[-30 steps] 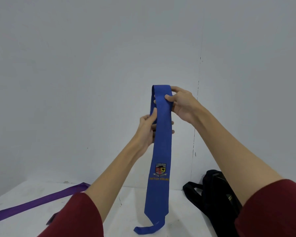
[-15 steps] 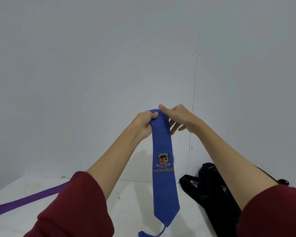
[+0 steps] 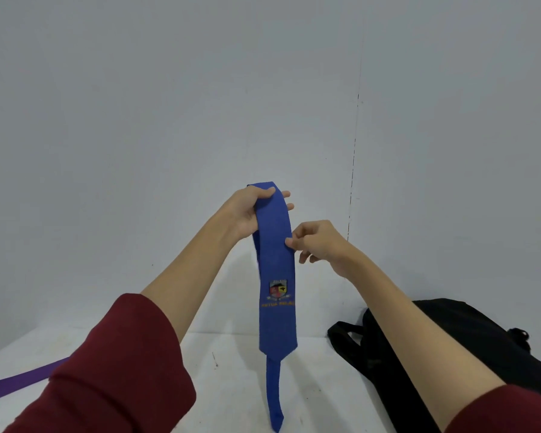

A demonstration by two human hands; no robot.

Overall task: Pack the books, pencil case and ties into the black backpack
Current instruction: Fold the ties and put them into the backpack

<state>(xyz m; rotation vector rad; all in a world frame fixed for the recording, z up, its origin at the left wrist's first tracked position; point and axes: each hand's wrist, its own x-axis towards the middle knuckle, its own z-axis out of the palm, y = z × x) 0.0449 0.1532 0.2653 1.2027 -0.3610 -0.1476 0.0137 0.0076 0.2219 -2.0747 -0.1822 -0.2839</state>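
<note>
1. The left hand point(image 3: 247, 210) is gripping the folded top of a blue tie point(image 3: 275, 264), its fingers point(image 3: 286, 200) curling round the back of the cloth and the thumb pressing on the front.
2. The right hand point(image 3: 317, 243) is sitting lower, at about 4 o'clock from the left hand, its thumb and forefinger pinching the tie's right edge while the other fingers are bending loosely behind.
3. The tie is hanging doubled over in the air above the tabletop point(image 3: 231, 385): a flat, matte woven band that is widening downward to a pointed blade, with the narrow tail showing below the blade and trailing toward 6 o'clock.
4. An embroidered crest point(image 3: 278, 290) in red, yellow and black is showing on the wide blade, with orange lettering under it that is too blurred to read.
5. The black backpack point(image 3: 469, 354) is lying on the tabletop at 4 o'clock from the tie, soft and slumping, with a looped strap point(image 3: 341, 339) reaching out toward the tie; whether it is open cannot be told.
6. A purple tie point(image 3: 19, 382), a flat smooth strip, is lying on the tabletop at 8 o'clock, partly hidden behind the left forearm.
7. Dark red sleeves point(image 3: 113, 370), soft and creased, are sitting pushed up both forearms.
8. The tabletop is looking white and smooth with a few small marks, and a plain pale wall point(image 3: 169, 120) is rising behind it.
</note>
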